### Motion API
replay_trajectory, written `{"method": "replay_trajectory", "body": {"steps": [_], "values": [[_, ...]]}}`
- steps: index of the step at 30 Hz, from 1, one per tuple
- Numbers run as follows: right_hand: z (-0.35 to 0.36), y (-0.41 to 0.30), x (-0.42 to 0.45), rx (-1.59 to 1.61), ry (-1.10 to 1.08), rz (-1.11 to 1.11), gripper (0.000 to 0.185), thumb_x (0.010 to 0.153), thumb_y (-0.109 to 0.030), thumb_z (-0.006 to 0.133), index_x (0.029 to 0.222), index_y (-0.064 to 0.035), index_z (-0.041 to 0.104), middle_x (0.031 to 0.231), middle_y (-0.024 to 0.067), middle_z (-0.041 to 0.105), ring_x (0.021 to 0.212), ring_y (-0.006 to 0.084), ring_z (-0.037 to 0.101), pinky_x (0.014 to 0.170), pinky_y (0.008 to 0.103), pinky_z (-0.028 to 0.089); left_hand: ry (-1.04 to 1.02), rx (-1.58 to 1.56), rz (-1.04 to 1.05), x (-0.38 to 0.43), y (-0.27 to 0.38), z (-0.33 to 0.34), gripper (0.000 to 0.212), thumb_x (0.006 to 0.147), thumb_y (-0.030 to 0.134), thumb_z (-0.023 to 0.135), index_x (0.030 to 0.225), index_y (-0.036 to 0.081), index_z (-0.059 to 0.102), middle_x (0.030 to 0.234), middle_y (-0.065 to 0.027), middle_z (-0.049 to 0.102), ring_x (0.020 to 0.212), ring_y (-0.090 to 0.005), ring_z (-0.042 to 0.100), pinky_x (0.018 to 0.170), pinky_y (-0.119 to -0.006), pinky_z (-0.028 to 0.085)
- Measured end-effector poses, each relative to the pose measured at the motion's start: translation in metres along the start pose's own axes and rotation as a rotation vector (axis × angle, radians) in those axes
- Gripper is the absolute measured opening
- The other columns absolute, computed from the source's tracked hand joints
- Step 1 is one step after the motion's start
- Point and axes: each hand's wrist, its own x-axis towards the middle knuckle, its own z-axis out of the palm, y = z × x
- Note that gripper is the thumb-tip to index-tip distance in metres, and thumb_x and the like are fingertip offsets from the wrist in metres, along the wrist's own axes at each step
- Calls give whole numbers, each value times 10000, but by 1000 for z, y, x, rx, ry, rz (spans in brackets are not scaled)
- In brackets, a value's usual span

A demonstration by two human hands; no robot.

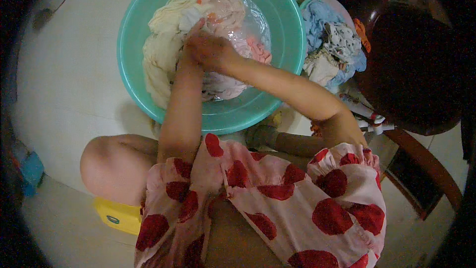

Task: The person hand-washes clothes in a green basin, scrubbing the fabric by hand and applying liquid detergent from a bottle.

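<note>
A large green plastic basin [212,121] stands on the floor before me with wet laundry and water in it. My left hand [191,46] and my right hand [215,54] meet over the middle of the laundry, the right partly covering the left. A small white cloth [189,19] lies right by the fingers. Whether either hand grips fabric is hidden. Cream fabric [160,59] fills the basin's left side. Pale pink fabric [228,5] lies at the upper right, and a coral-pink cloth [259,50] sits near the right wall.
Right of the basin, a pile of clothes [342,42] holds blue, spotted and cream pieces. Beside it stands a dark round-topped seat [416,67] with a wooden leg [427,163]. A white plastic pipe fitting [377,124] is below it. A yellow plastic object [117,216] is near my left knee.
</note>
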Motion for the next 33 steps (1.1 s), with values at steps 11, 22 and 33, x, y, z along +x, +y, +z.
{"method": "replay_trajectory", "body": {"steps": [11,22,33], "values": [[-32,45,8,75,293,538,272,869,-245,474,1050,-47,515,921,155,585,828,248,568,670,374,481,251,-287,-603,17,39,45,468,887,348,491,1246,50,450,1213,-82,515,1090,-261,503,912,-389,420],[-38,72,-13,1187,180,1117,320,881,-297,489,1104,-68,503,1023,159,581,941,231,575,710,391,485,206,-432,-567,19,55,58,440,904,359,462,1222,54,466,1152,-85,560,1050,-249,540,876,-402,456],[-37,46,6,310,426,594,372,805,-226,545,1108,-18,490,1018,246,570,925,371,570,761,438,467,353,-279,-403,5,16,53,449,911,339,445,1255,53,423,1188,-83,528,1074,-240,512,888,-375,438]]}}
